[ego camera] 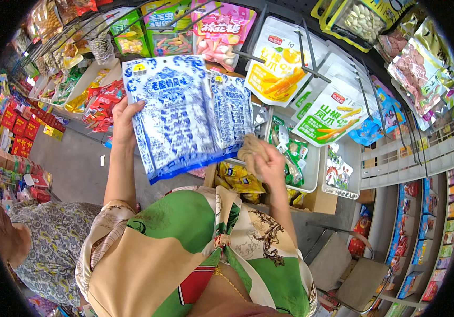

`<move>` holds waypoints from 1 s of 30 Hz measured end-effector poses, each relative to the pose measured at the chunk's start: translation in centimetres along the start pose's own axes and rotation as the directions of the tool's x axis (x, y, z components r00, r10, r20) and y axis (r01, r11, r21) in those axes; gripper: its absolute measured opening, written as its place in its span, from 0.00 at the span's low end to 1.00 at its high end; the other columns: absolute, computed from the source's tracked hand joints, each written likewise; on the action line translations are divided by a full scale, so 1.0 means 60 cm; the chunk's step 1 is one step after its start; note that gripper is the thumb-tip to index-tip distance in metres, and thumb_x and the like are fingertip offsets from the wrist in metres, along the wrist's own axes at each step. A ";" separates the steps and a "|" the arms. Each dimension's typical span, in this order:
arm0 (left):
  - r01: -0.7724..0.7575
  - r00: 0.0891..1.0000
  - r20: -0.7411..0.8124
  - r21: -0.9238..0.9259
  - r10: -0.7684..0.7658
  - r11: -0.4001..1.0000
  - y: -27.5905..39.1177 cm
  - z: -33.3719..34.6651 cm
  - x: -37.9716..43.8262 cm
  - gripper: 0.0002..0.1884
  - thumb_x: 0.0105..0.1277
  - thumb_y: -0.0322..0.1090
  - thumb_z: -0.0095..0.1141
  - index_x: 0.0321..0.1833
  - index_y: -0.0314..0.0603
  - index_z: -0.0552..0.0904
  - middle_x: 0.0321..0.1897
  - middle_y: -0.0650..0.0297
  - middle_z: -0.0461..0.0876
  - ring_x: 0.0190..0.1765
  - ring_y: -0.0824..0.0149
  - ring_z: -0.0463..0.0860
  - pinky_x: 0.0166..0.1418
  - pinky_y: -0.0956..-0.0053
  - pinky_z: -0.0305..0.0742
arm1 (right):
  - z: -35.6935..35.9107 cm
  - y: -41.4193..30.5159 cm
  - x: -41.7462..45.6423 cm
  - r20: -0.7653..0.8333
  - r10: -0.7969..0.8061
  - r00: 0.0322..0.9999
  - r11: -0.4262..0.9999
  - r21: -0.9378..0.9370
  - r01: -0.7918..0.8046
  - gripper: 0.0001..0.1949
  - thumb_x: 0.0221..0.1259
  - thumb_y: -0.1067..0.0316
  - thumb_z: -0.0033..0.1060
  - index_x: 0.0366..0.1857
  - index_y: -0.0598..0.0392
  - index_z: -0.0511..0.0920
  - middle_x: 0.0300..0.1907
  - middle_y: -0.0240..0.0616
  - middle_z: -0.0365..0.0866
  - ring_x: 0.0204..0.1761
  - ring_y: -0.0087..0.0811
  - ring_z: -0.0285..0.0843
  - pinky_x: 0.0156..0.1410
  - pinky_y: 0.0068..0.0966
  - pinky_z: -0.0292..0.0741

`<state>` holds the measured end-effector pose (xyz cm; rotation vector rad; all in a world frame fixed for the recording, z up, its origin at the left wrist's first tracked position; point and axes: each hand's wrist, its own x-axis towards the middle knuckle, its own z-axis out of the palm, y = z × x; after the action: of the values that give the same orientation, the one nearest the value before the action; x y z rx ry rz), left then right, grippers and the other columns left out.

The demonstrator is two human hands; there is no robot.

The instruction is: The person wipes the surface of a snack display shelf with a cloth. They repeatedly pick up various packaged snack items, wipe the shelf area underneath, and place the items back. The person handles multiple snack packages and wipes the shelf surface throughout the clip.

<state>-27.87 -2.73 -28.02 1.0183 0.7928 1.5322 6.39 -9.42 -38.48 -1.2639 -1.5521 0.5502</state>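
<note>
My left hand (126,115) grips the left edge of a large blue-and-white plastic snack bag (175,115), its thumb on the front. Behind and to the right of it is a second, similar blue-and-white bag (233,107), partly covered by the first. My right hand (268,158) is closed around a crumpled brown cloth (252,152), close to the lower right corner of the bags; whether the cloth touches them is unclear. White pouches with yellow print (276,59) and green print (336,111) hang on metal hooks just right of the bags.
Trays with red packets (106,105) and green packets (288,150) lie beneath the hanging goods. A cardboard box (322,201) holds yellow packets (241,178). A folding chair (363,281) stands at lower right, beside stocked shelves. Another person (56,237) is at lower left.
</note>
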 end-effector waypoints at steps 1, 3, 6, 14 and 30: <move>0.015 1.000 -0.012 -0.050 -0.016 0.999 -0.002 0.011 -0.007 0.14 0.54 0.24 0.50 0.45 0.27 0.74 0.36 0.55 0.81 0.34 0.67 0.81 0.39 0.76 0.78 | -0.008 -0.014 0.006 -0.041 0.032 0.999 0.996 0.083 -0.029 0.16 0.43 0.75 0.57 0.42 0.62 0.76 0.39 0.48 0.78 0.43 0.43 0.76 0.50 0.31 0.72; 0.096 0.995 0.006 -0.003 -0.096 0.995 -0.038 0.022 -0.011 0.14 0.58 0.28 0.51 0.47 0.29 0.75 0.37 0.57 0.81 0.34 0.69 0.81 0.41 0.76 0.77 | -0.035 -0.094 0.032 -0.049 -0.251 0.967 0.965 -0.090 0.246 0.17 0.40 0.75 0.57 0.40 0.62 0.76 0.40 0.47 0.78 0.41 0.43 0.76 0.49 0.33 0.72; 0.176 0.976 0.124 0.049 -0.181 0.983 -0.082 0.099 -0.031 0.13 0.61 0.30 0.52 0.47 0.31 0.76 0.39 0.60 0.80 0.37 0.71 0.80 0.43 0.77 0.75 | -0.013 -0.196 0.068 0.123 -0.688 0.715 0.638 -0.367 0.677 0.19 0.39 0.77 0.55 0.42 0.61 0.76 0.48 0.52 0.73 0.41 0.46 0.74 0.46 0.34 0.73; -0.077 0.901 0.432 0.232 -0.032 0.970 -0.113 0.130 -0.025 0.09 0.61 0.26 0.48 0.42 0.32 0.78 0.34 0.66 0.80 0.37 0.76 0.75 0.41 0.80 0.70 | 0.036 -0.220 0.153 0.333 -0.647 0.686 0.572 -0.383 0.725 0.22 0.42 0.72 0.51 0.48 0.56 0.71 0.54 0.44 0.69 0.49 0.42 0.70 0.53 0.39 0.68; 0.247 0.943 0.246 -0.070 -0.224 0.966 -0.096 0.086 0.006 0.13 0.62 0.30 0.50 0.47 0.30 0.76 0.38 0.61 0.81 0.38 0.72 0.80 0.43 0.78 0.75 | -0.042 -0.004 0.066 0.223 0.223 0.949 0.399 0.867 -0.297 0.17 0.61 0.60 0.52 0.47 0.62 0.71 0.43 0.40 0.78 0.43 0.30 0.78 0.46 0.27 0.77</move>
<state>-20.85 -1.39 -30.93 0.9726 0.6386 1.2077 8.81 -6.51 -35.67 -0.6007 -0.8080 1.4288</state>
